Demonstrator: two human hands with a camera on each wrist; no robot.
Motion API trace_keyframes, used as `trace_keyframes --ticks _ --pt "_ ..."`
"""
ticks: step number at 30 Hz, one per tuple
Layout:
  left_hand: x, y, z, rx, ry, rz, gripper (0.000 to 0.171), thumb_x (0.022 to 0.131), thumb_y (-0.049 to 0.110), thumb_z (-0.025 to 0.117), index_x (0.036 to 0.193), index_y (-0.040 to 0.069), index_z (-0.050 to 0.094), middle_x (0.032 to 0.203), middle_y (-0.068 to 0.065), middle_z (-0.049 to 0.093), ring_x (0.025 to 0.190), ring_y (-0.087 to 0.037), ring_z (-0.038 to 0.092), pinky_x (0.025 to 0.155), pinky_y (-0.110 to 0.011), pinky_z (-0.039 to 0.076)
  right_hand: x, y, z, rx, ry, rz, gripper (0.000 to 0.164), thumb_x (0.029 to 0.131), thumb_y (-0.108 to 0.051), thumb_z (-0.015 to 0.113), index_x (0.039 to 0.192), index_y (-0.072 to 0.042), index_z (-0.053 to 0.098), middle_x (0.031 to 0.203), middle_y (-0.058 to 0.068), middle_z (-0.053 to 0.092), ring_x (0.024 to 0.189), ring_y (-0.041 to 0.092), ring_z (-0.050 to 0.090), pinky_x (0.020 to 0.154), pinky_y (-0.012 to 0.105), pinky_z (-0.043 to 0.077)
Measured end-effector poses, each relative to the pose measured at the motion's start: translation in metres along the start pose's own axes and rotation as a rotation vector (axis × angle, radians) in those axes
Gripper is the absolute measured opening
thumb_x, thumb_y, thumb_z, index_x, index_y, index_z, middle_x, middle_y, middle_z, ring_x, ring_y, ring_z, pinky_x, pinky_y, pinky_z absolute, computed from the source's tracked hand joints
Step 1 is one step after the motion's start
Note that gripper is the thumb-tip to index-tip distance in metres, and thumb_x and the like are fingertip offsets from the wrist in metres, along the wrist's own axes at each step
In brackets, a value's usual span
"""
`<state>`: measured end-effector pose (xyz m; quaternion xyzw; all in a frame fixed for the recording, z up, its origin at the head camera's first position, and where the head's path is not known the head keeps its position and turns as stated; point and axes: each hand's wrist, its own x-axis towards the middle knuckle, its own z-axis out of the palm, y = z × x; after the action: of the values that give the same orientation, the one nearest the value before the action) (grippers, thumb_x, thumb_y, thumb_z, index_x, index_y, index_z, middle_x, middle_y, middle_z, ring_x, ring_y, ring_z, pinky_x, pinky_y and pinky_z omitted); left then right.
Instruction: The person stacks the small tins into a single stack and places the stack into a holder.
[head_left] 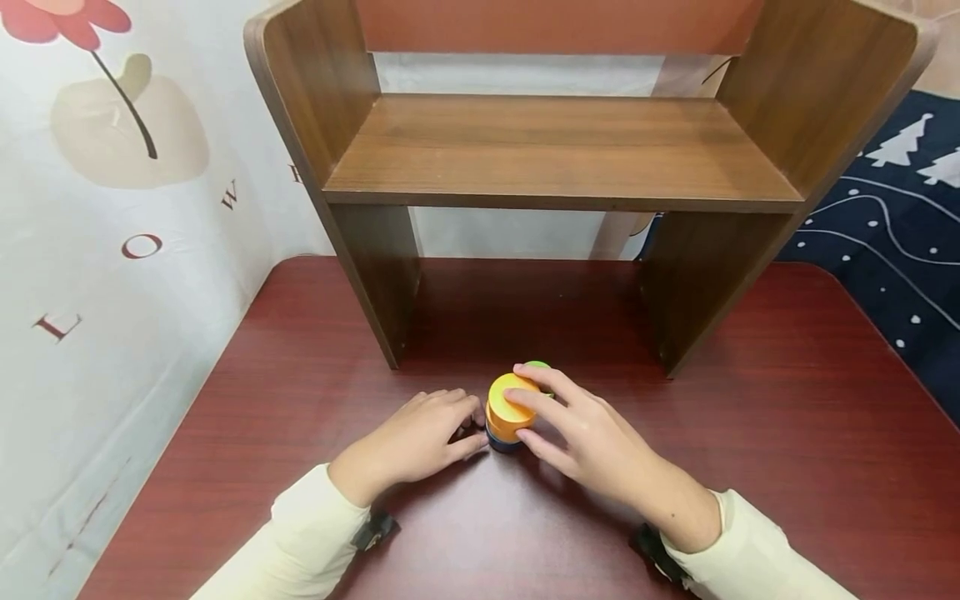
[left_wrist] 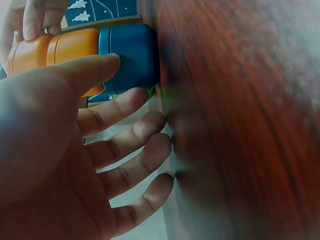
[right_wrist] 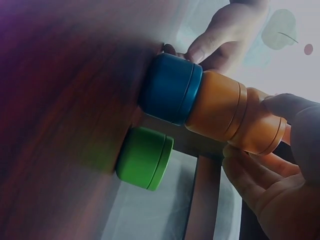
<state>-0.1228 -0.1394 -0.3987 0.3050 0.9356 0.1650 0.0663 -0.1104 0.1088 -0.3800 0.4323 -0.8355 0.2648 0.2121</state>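
Small lidded jars stand stacked on the table: a blue jar at the bottom, an orange jar on it, and a smaller yellow-orange jar on top. My right hand grips the top jar between thumb and fingers. Beside the stack's base, my left hand has loosely bent, spread fingers, with fingertips right at the tabletop. Its thumb overlaps the blue jar in the left wrist view. A green jar stands apart, just behind the stack, mostly hidden by my right hand in the head view.
A brown wooden shelf unit stands on the reddish table behind the jars, its side panels reaching down on both sides. A white printed curtain hangs at the left, dark blue fabric at the right.
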Motion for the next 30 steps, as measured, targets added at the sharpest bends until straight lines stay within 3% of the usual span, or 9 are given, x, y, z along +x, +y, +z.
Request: trace_keyframes --ticks 11,30 --pt "-0.0017 -0.0001 0.0003 0.000 0.000 -0.007 0.020 0.094 0.040 0.068 0.101 0.022 0.064 0.087 0.011 0.059 0.081 -0.007 0.053 0.079 -0.035 0.046 0.0004 0.0005 0.0005 0.003 -0.007 -0.006 0.047 0.084 -0.016 0.081 0.127 -0.013 0.063 0.137 0.012 0.056 0.108 0.024 0.068 0.080 0.033 0.058" --pt "-0.0013 0.0009 0.0002 0.005 0.012 0.000 0.020 0.093 0.040 0.069 0.100 0.022 0.064 0.087 0.011 0.059 0.080 -0.007 0.053 0.077 -0.034 0.045 0.0004 0.0005 -0.0007 -0.006 0.007 -0.023 0.053 0.079 -0.012 0.083 0.128 -0.013 0.062 0.138 0.011 0.054 0.107 0.022 0.067 0.079 0.031 0.057"
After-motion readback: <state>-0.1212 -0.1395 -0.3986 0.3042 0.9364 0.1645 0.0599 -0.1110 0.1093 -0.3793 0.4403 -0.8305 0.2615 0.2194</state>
